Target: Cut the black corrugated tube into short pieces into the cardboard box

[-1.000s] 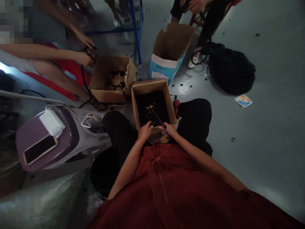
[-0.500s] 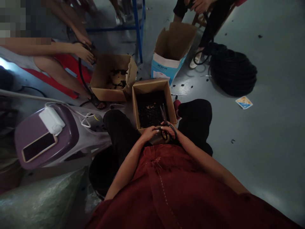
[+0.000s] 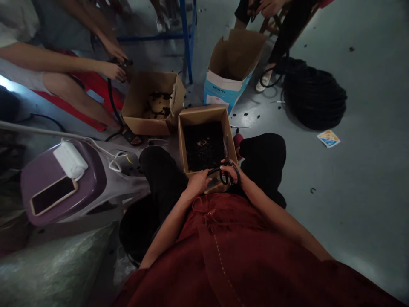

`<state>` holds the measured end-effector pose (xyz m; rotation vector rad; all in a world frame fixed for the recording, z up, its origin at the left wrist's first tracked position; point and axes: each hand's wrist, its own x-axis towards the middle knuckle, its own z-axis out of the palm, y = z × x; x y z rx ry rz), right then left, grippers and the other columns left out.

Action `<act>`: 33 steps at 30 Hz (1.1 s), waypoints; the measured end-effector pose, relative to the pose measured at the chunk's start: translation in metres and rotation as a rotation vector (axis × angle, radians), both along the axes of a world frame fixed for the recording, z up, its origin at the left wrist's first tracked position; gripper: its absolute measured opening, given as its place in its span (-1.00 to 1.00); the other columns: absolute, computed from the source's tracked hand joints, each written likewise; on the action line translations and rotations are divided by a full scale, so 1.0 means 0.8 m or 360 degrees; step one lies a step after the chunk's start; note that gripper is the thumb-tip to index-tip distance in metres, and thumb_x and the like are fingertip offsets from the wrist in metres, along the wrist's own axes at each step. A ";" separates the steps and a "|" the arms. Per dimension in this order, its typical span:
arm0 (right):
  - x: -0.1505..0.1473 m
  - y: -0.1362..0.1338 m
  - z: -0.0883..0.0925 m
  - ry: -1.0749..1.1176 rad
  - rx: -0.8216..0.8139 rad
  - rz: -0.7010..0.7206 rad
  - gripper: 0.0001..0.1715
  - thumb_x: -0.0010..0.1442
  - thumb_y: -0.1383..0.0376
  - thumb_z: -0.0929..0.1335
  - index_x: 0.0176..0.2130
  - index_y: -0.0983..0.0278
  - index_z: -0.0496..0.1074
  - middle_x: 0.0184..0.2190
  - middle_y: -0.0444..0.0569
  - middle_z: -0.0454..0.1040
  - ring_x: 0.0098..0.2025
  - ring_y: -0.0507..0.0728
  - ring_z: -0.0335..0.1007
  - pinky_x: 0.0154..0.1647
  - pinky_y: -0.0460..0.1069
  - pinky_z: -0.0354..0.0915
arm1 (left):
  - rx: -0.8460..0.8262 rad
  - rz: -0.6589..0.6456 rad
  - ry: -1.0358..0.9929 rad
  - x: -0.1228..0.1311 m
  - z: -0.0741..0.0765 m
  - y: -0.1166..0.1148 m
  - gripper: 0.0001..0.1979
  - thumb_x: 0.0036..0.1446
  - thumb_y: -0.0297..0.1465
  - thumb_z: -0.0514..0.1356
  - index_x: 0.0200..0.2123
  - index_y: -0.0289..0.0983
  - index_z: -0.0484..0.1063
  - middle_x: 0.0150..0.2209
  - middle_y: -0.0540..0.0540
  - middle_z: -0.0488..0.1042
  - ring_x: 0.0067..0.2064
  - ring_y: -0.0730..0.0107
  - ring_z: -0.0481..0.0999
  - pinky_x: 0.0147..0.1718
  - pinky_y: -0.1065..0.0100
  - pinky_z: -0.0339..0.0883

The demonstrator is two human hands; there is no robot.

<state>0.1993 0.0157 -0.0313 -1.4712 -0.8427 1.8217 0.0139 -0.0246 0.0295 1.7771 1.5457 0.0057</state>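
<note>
My right hand (image 3: 230, 171) is closed round the black handles of a pair of scissors (image 3: 226, 147), whose blades point away from me over the box edge. A short black strip (image 3: 214, 171), like rubber or tubing, runs from the fingers of my left hand (image 3: 198, 182) towards my right hand. Both hands are at the near rim of an open cardboard box (image 3: 183, 145) between my knees. Inside the box lies a heap of small black pieces (image 3: 204, 147). My fingers hide where the strip ends.
Another cardboard box (image 3: 145, 125) and a blue-white carton (image 3: 220, 87) stand beyond. A black coil (image 3: 315, 98) lies at the right. On my left, a purple stool (image 3: 92, 166) bears a phone (image 3: 54, 195) and a white device (image 3: 70, 160). Two co-workers' hands (image 3: 115, 70) (image 3: 268, 6) handle black strips.
My hands have moved apart slightly, so more of the black strip shows between them. The scissors have shifted a little right, and their blades now look closer together.
</note>
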 end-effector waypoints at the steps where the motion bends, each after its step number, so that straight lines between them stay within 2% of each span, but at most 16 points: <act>1: 0.001 0.002 0.000 -0.0004 0.0000 -0.0023 -0.43 -0.23 0.18 0.45 -0.20 0.20 0.22 -0.51 -0.28 0.31 -0.54 -0.04 0.27 -0.49 -0.08 0.27 | 0.0014 -0.0010 0.0031 0.000 0.002 -0.001 -0.54 0.20 -0.33 0.09 0.17 -0.27 0.28 0.08 -0.27 0.43 0.10 0.13 0.42 0.06 0.22 0.25; 8: 0.000 0.005 0.007 -0.0060 0.0045 -0.0038 -0.43 -0.23 0.16 0.44 -0.21 0.21 0.21 -0.49 -0.27 0.32 -0.52 -0.02 0.30 -0.46 -0.06 0.30 | 0.0033 -0.0067 0.0132 0.003 0.011 -0.007 -0.54 0.22 -0.33 0.06 0.19 -0.27 0.22 0.08 -0.26 0.42 0.07 0.14 0.43 -0.01 0.26 0.27; 13: -0.003 0.008 0.015 -0.0115 0.0129 0.0010 -0.44 -0.19 0.13 0.45 -0.20 0.21 0.24 -0.52 -0.29 0.29 -0.56 -0.03 0.28 -0.49 -0.06 0.30 | -0.0115 0.0036 0.0150 0.006 0.015 -0.004 -0.56 0.27 -0.17 -0.05 0.11 -0.22 0.32 -0.10 -0.28 0.53 -0.08 0.10 0.53 -0.13 0.22 0.30; 15: -0.004 0.009 0.019 -0.0115 0.0158 0.0037 -0.44 -0.16 0.10 0.45 -0.18 0.21 0.24 -0.54 -0.29 0.28 -0.56 -0.02 0.28 -0.50 -0.06 0.29 | -0.0115 0.0118 -0.0001 0.006 0.014 -0.002 -0.57 0.26 -0.15 -0.05 0.05 -0.23 0.37 -0.15 -0.26 0.54 -0.11 0.13 0.52 -0.15 0.24 0.30; 18: -0.007 0.010 0.027 -0.0090 0.0158 0.0041 -0.45 -0.12 0.06 0.43 -0.18 0.22 0.24 -0.56 -0.28 0.28 -0.57 -0.02 0.26 -0.53 -0.08 0.26 | -0.0125 0.0319 -0.0443 0.006 0.010 -0.002 -0.62 0.24 -0.17 0.01 -0.06 -0.26 0.43 -0.22 -0.15 0.53 -0.19 0.29 0.50 -0.20 0.35 0.30; 20: -0.009 0.011 0.032 -0.0102 0.0167 0.0041 -0.45 -0.10 0.04 0.42 -0.17 0.22 0.23 -0.57 -0.28 0.27 -0.58 -0.02 0.24 -0.55 -0.08 0.24 | -0.0316 0.0492 -0.0778 0.006 0.007 -0.005 -0.60 0.21 -0.14 0.04 -0.04 -0.27 0.41 -0.35 -0.06 0.49 -0.36 0.43 0.44 -0.35 0.43 0.28; 22: -0.011 0.014 0.038 -0.0132 0.0221 0.0067 -0.46 -0.09 0.05 0.42 -0.17 0.21 0.24 -0.57 -0.28 0.26 -0.58 -0.02 0.23 -0.54 -0.07 0.24 | -0.0620 0.0658 -0.1096 0.005 0.003 -0.009 -0.53 0.18 -0.08 0.04 -0.01 -0.29 0.37 -0.45 0.01 0.42 -0.52 0.54 0.34 -0.50 0.48 0.21; 24: -0.012 0.017 0.045 -0.0117 0.0283 0.0099 -0.48 -0.10 0.09 0.42 -0.16 0.21 0.25 -0.54 -0.26 0.29 -0.56 -0.02 0.25 -0.50 -0.07 0.26 | -0.0870 0.0791 -0.1369 0.003 0.002 -0.011 -0.50 0.15 -0.03 0.06 -0.08 -0.32 0.37 -0.47 0.02 0.40 -0.57 0.59 0.29 -0.56 0.50 0.17; 26: -0.013 0.021 0.050 -0.0028 0.0306 0.0111 -0.48 -0.10 0.14 0.42 -0.15 0.21 0.25 -0.46 -0.22 0.37 -0.53 -0.02 0.28 -0.46 -0.06 0.28 | -0.0982 0.0891 -0.1573 0.001 0.002 -0.010 -0.51 0.11 0.00 0.10 -0.21 -0.36 0.39 -0.45 -0.02 0.42 -0.55 0.59 0.32 -0.55 0.49 0.19; 29: -0.013 0.025 0.056 0.0083 0.0300 0.0132 -0.49 -0.09 0.19 0.40 -0.12 0.21 0.24 -0.33 -0.15 0.45 -0.48 -0.01 0.30 -0.40 -0.04 0.30 | -0.0971 0.0936 -0.1706 -0.004 0.007 0.000 -0.53 0.07 -0.02 0.15 -0.29 -0.37 0.39 -0.41 -0.07 0.45 -0.51 0.57 0.37 -0.48 0.46 0.27; 33: -0.016 0.026 0.056 0.0134 0.0325 0.0203 -0.50 -0.09 0.23 0.39 -0.11 0.20 0.24 -0.31 -0.13 0.47 -0.43 0.01 0.34 -0.36 -0.03 0.32 | -0.0924 0.0803 -0.1568 -0.010 0.016 0.015 -0.59 0.09 -0.08 0.16 -0.28 -0.36 0.39 -0.41 -0.05 0.45 -0.51 0.59 0.34 -0.49 0.49 0.24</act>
